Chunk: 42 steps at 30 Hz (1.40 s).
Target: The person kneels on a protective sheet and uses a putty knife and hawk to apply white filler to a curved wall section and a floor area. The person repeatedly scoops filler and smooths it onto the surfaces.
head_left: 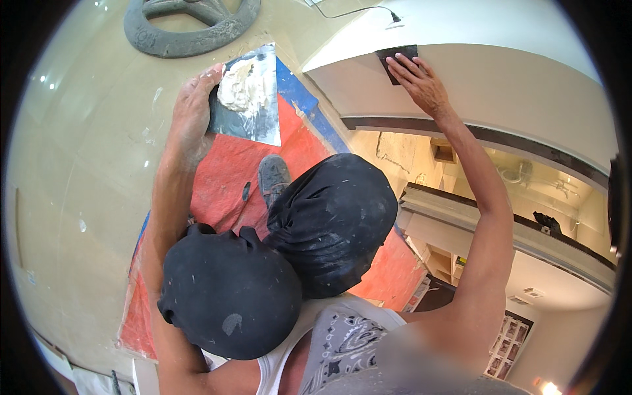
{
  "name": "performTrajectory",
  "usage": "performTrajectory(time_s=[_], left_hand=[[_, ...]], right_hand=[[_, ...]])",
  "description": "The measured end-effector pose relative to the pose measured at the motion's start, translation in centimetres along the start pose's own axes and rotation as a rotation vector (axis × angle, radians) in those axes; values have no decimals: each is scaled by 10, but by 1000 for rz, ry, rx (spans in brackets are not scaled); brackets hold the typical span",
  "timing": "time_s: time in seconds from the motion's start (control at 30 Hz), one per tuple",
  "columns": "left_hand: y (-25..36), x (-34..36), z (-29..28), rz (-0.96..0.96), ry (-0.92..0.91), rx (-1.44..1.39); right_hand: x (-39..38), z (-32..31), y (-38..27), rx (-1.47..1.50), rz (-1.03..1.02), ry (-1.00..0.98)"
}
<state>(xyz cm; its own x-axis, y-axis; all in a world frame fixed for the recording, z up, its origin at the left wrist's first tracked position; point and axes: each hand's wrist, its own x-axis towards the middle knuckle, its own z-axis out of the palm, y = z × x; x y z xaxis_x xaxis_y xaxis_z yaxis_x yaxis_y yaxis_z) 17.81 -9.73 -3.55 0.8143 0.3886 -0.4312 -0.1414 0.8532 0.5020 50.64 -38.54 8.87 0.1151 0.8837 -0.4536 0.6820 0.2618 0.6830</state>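
Right hand (420,80) presses a small dark scraper (397,59) flat under spread fingers against the pale curved wall (513,85). Left hand (195,112), well left of that wall, grips a steel hawk (253,115). White plaster (240,85) is heaped on it, so much filling seems left.

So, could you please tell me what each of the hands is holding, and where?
Left hand grips a metal plate carrying white putty by its left edge. Right hand presses a dark pad flat against the wall.
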Motion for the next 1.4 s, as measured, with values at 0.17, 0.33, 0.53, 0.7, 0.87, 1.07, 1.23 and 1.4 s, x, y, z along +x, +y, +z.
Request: performTrajectory(time_s=[0.17,0.33,0.53,0.7,0.87,1.07,1.23,1.4], left_hand=[[0,1,-5,6,-17,-24],[1,-1,-3,2,-9,-34],[-6,1,-1,10,-97,32],[-17,4,1,-30,-85,52],[-15,2,-1,-32,-49,37],[-19,4,-2,-37,-86,-26],[-8,-6,-3,-6,-39,-9],[-11,-5,-3,-10,21,-57]], right_hand=[[-5,0,-4,-3,33,-12],[-22,-13,-12,56,57,-29],[-26,-45,-38,324,127,73],[-5,-82,-27,1052,430,418],[33,-101,52,1078,140,422],[92,-117,86,1166,1,50],[155,-20,111,1797,312,-480],[156,-20,105,1222,123,-469]])
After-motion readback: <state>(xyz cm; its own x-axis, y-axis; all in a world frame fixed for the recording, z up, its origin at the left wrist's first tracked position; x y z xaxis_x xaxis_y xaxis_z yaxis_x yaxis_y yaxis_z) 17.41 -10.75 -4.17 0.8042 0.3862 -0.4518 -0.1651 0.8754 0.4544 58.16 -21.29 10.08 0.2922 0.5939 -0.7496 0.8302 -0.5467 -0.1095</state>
